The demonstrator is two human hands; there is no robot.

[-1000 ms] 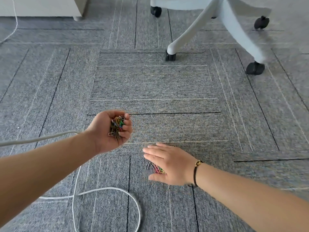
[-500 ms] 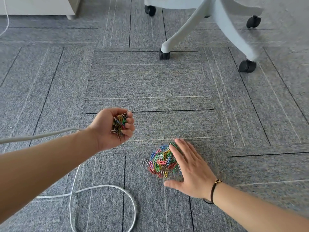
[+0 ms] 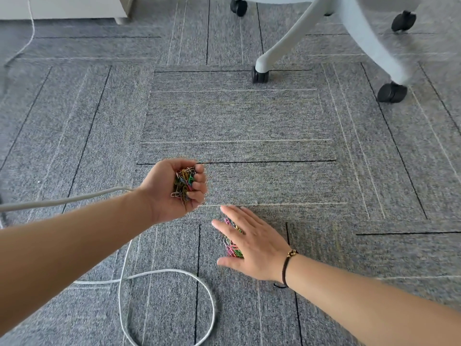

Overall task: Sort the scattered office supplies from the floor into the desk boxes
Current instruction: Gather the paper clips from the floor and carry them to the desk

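Note:
My left hand (image 3: 174, 188) is held palm up above the grey carpet, fingers curled round a bunch of coloured paper clips (image 3: 184, 183). My right hand (image 3: 252, 242) lies flat, fingers straight and pointing left, over a pile of coloured paper clips (image 3: 230, 243) on the floor. Most of that pile is hidden under the palm; only its left edge shows. No desk boxes are in view.
A white cable (image 3: 159, 273) loops on the carpet below my left arm. A white office chair base (image 3: 331, 28) with black castors (image 3: 260, 76) stands at the back right. A white cabinet foot (image 3: 122, 18) is at the top left.
My right hand has swept left across the floor pile, which lay uncovered half a second ago and is now mostly hidden. My left hand keeps its clips and has hardly moved.

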